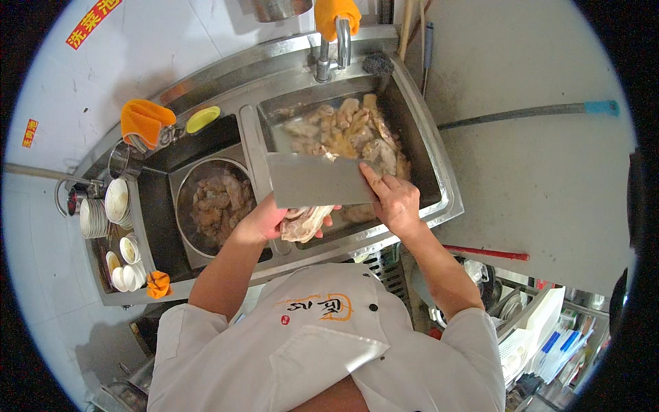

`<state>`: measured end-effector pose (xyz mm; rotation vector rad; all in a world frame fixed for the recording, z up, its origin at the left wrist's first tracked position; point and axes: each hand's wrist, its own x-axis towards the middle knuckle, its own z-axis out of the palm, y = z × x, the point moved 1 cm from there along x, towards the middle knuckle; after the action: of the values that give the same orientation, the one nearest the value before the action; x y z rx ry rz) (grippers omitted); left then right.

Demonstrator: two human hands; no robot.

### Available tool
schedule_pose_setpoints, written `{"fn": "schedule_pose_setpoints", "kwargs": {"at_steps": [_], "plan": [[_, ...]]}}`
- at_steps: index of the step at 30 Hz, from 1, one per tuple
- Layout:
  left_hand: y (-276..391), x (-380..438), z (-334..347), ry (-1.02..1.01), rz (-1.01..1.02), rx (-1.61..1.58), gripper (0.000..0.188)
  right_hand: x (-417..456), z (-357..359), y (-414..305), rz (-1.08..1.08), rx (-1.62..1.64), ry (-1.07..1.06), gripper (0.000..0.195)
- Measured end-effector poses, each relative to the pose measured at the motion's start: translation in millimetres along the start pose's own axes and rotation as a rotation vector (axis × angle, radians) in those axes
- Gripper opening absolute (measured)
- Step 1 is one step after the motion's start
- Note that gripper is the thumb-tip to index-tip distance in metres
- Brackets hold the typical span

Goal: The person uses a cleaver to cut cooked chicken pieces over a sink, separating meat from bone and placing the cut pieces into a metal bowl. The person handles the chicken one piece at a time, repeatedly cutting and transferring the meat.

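My right hand [397, 202] grips a broad cleaver [322, 180] with its index finger laid along the blade; the handle is hidden in the fist. Under the blade, my left hand [263, 219] holds a pale piece of raw meat [305, 225], partly covered by the cleaver. Both hands are above the front part of the right sink basin [427, 170]. Several pieces of raw poultry or meat [355, 129] lie in cloudy water in that basin. To the left, a round metal bowl [180, 226] in the other basin holds more meat pieces [221, 198].
A faucet [343, 46] draped with an orange cloth [334, 15] rises behind the right basin, beside a dark scouring pad [378, 64]. Stacked white dishes [93, 219], bowls [131, 275] and a second orange cloth [144, 121] line the sink's left side. A wall [515, 170] bounds the right.
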<state>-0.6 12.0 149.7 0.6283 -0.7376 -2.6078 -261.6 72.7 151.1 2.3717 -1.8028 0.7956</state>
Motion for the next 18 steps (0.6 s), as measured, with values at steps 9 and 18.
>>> {"fn": "schedule_pose_setpoints", "kwargs": {"at_steps": [9,18], "plan": [[-1.6,0.1,-11.9,0.058,-0.027,-0.049,0.046,-15.5,27.2,3.3,0.394,0.569,-0.315,0.042],[-19.4,6.5,-28.7,0.311,0.030,0.300,0.062,7.3,-15.5,-30.6,0.322,0.436,-0.209,0.041]]}}
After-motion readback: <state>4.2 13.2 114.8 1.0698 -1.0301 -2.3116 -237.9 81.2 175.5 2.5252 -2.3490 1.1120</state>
